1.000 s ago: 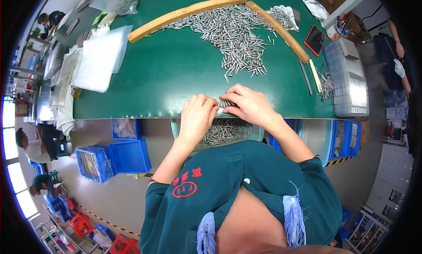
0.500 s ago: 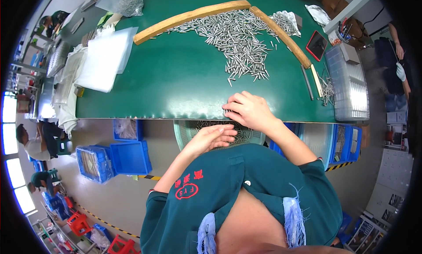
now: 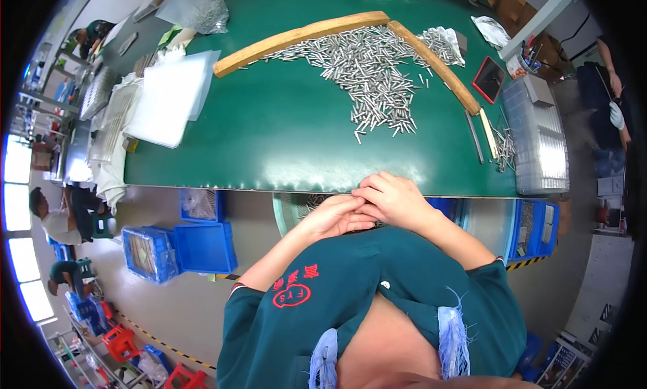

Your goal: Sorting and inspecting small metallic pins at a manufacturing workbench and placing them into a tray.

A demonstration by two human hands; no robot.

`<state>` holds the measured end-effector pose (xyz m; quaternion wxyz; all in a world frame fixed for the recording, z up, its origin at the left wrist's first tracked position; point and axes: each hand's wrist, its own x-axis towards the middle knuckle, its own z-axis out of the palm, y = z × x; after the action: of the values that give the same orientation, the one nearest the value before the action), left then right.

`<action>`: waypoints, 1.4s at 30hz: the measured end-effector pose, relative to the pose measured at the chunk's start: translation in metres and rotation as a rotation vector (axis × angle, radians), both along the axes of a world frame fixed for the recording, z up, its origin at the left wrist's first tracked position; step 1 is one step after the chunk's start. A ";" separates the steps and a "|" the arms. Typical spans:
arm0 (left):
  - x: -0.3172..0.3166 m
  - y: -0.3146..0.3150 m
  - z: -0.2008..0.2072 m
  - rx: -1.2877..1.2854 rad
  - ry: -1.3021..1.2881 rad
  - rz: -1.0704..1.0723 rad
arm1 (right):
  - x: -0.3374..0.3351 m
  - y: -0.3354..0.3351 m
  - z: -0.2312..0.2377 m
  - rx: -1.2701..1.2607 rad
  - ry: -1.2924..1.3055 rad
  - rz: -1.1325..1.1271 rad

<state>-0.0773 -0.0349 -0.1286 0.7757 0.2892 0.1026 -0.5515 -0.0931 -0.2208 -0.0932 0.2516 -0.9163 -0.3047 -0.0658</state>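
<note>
My left hand (image 3: 335,216) is just below the table's front edge, palm turned up, fingers stretched out toward the right. Over its fingertips lies my right hand (image 3: 394,200), its fingers bent and touching the left ones; whatever is between them is hidden. Beneath both hands, partly covered by them, a pale green plastic basket (image 3: 284,210) holds small metal pins. A large heap of the same silvery pointed pins (image 3: 367,72) is spread on the green table (image 3: 269,133), beyond my hands.
Two wooden bars (image 3: 303,41) (image 3: 438,67) fence the heap. To the right are a red-edged phone (image 3: 488,79), loose metal rods (image 3: 503,146) and stacked clear trays (image 3: 536,146). Plastic sheets (image 3: 165,106) lie left. Blue bins (image 3: 207,247) stand on the floor; other people sit further off.
My right hand has drawn back off the tabletop, over its front edge, onto my left hand's fingers. Pins seen at its fingertips earlier no longer show. The whole view has shifted slightly.
</note>
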 end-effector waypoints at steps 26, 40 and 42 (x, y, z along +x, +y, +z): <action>-0.009 -0.012 -0.004 0.213 -0.157 -0.002 | -0.006 -0.003 0.004 0.251 0.364 -0.172; -0.013 -0.016 -0.008 0.210 -0.133 0.024 | -0.009 -0.004 -0.003 0.150 0.211 -0.187; -0.014 -0.017 -0.007 0.215 -0.124 0.040 | -0.009 -0.003 -0.001 0.012 0.103 -0.186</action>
<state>-0.0911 -0.0523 -0.1352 0.7560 0.4020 0.1187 -0.5028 -0.1026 -0.2235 -0.0946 0.2653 -0.9412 -0.2045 -0.0438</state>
